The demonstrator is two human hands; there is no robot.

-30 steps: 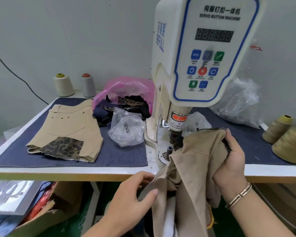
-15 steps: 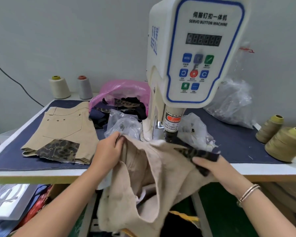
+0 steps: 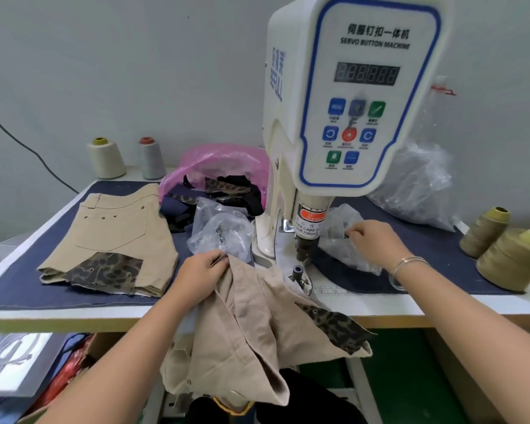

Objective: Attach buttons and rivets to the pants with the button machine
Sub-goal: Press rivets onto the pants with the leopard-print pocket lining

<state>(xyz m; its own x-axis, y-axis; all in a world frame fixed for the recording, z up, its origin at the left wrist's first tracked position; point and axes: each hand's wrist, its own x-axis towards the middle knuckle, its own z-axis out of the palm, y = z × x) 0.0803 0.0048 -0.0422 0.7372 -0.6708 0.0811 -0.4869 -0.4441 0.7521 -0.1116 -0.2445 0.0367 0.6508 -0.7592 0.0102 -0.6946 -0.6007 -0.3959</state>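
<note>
Beige pants (image 3: 251,325) with a leopard-print patch hang over the table's front edge, just left of the lower die (image 3: 297,272) of the white servo button machine (image 3: 349,102). My left hand (image 3: 201,269) grips the pants' upper edge. My right hand (image 3: 372,241) reaches into a clear plastic bag (image 3: 338,231) right of the machine's punch; its fingers are curled at the bag's opening, and whether they pinch something is not visible.
A folded stack of finished beige pants (image 3: 120,237) lies at the left on the blue cloth. Another clear bag of hardware (image 3: 221,234), a pink bag of fabric scraps (image 3: 221,169), thread cones left rear (image 3: 106,157) and right (image 3: 508,258), big clear bag (image 3: 416,185).
My right hand has let go of the leopard patch and moved up into the clear bag by the machine. The pants have slid lower over the table edge. My left hand keeps its hold.
</note>
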